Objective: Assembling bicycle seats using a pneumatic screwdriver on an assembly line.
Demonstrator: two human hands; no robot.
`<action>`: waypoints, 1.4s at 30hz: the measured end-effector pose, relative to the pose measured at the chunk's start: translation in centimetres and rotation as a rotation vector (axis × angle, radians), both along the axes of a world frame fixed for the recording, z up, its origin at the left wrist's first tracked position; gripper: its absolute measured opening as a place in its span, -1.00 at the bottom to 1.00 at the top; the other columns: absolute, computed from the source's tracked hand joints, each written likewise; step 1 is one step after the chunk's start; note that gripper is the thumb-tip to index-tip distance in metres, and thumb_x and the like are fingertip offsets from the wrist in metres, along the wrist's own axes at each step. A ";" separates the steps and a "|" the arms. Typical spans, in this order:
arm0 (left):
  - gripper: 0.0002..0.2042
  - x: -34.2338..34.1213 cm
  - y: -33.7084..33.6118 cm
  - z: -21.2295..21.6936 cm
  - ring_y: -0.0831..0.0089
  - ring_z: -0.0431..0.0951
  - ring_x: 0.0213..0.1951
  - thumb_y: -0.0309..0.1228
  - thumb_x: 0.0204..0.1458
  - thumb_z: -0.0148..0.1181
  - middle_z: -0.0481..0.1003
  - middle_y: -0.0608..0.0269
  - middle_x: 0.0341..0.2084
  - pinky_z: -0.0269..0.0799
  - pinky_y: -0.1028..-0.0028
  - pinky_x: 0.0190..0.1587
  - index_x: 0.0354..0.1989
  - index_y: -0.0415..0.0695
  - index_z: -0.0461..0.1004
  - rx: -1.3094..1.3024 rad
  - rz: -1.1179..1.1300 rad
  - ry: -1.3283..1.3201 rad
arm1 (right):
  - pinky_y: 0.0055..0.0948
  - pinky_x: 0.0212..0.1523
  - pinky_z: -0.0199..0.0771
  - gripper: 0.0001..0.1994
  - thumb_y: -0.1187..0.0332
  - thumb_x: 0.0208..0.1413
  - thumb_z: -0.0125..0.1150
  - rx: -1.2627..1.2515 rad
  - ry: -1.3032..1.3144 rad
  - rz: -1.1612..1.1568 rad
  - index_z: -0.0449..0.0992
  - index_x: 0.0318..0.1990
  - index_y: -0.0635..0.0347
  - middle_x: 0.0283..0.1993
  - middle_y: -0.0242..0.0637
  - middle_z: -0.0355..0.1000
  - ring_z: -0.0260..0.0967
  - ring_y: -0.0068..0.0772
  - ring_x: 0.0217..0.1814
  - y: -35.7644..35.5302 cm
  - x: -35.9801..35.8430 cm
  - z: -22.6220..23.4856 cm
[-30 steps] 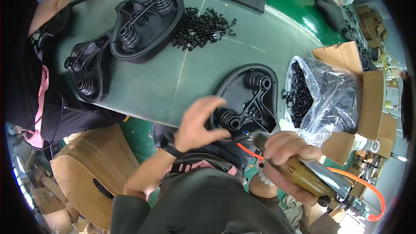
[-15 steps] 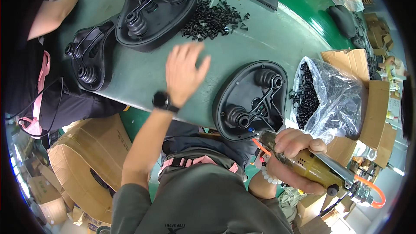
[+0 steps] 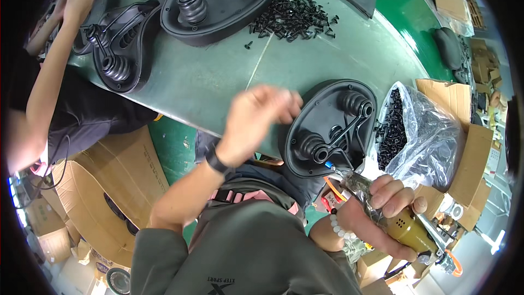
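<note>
Left hand (image 3: 256,117) raised over the table (image 3: 218,76), fingers pinched together, contents not discernible. Saddle (image 3: 330,128) underside-up at table edge: probably stiff, light; best gripped by the rim. Right hand (image 3: 385,207) clamped on driver (image 3: 404,226).

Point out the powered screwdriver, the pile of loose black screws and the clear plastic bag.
powered screwdriver (image 3: 406,228), head view, on its yellow-brown body.
pile of loose black screws (image 3: 295,17), head view, on the pile's middle.
clear plastic bag (image 3: 431,136), head view, on its crinkled side.

Three black saddle bases (image 3: 332,127), one screw pile (image 3: 292,17), one screw bag (image 3: 420,131), one pneumatic screwdriver (image 3: 401,224).
</note>
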State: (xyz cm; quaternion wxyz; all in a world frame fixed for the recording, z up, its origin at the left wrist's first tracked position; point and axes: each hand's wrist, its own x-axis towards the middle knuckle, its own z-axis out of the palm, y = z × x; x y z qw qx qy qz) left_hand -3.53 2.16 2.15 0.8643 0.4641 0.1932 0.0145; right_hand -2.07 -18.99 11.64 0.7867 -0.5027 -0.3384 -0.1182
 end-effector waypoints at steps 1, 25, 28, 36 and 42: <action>-0.80 -1.6 -1.6 1.2 0.53 0.56 -0.29 -0.36 0.22 0.10 0.58 0.14 -0.25 0.50 0.53 -0.22 -0.23 -0.27 0.50 -0.184 -0.096 0.035 | -0.25 -0.30 0.31 -0.21 -0.26 0.13 -0.05 -0.007 -0.002 -0.003 0.11 0.26 0.27 -0.29 -0.27 0.33 0.35 -0.24 -0.31 0.3 0.1 0.1; -0.44 -1.2 -4.3 -0.3 0.10 0.45 -0.02 -0.15 -0.21 0.43 0.45 0.09 -0.14 0.18 -0.02 0.18 -0.08 -0.22 0.39 1.286 -0.339 -0.618 | -0.27 -0.34 0.35 -0.06 -0.53 -0.03 -0.15 0.183 0.103 -0.138 0.21 0.19 0.19 -0.36 -0.21 0.39 0.37 -0.23 -0.44 -2.4 1.5 1.3; -0.49 -3.6 -5.7 -0.3 0.25 0.47 -0.13 -0.06 -0.24 0.43 0.47 0.22 -0.21 0.13 0.05 0.22 -0.22 -0.16 0.45 1.329 -0.423 -0.591 | -0.26 -0.34 0.36 -0.08 -0.52 -0.03 -0.14 0.141 0.088 -0.165 0.21 0.17 0.18 -0.36 -0.20 0.39 0.37 -0.22 -0.44 -3.7 1.9 1.8; -0.33 5.2 -3.9 1.1 -0.03 0.28 0.20 -0.37 -0.38 0.44 0.36 0.02 0.13 0.20 0.14 0.24 0.04 -0.23 0.38 1.238 -0.382 -0.465 | -0.19 -0.28 0.35 -0.10 -0.44 0.00 -0.01 0.109 0.044 -0.081 0.18 0.21 0.21 -0.22 -0.09 0.39 0.38 -0.14 -0.29 -3.3 4.7 0.6; -0.35 6.9 -5.4 -0.8 -0.04 0.19 0.30 -0.45 -0.36 0.42 0.27 0.10 0.26 0.18 0.16 0.29 0.06 -0.16 0.39 1.132 -0.563 -0.490 | -0.30 -0.26 0.27 0.01 -0.58 -0.12 -0.11 0.153 0.023 -0.118 0.24 0.24 0.17 -0.27 -0.23 0.40 0.37 -0.22 -0.32 -2.9 7.3 -0.5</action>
